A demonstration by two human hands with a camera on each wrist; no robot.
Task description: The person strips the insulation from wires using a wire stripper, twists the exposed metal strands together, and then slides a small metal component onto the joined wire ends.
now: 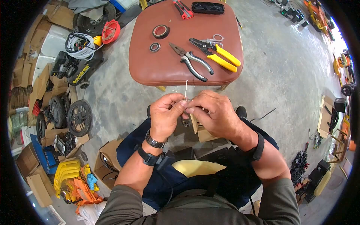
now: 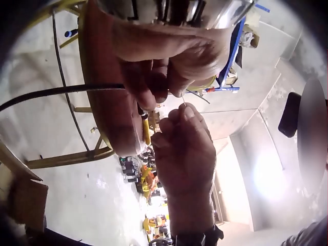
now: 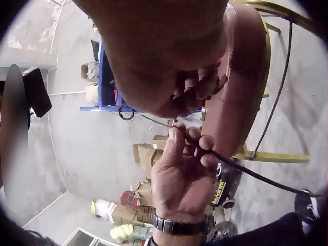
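My left hand grips a black cable between thumb and curled fingers, near its end. The cable runs off from the fist, as the left wrist view shows too. A thin white wire sticks up from between the fingertips. Close against it, my right hand pinches a fine wire strand with thumb and forefinger. The fingertips of both hands nearly meet in front of the stool, and they hide much of the cable's end. In the right wrist view, the right hand's own fingertips are partly hidden by its palm.
On the brown padded stool lie pliers, yellow-handled wire strippers, small scissors, black tape, a metal ring, a red utility knife and a black case. Wheels and boxes crowd the left.
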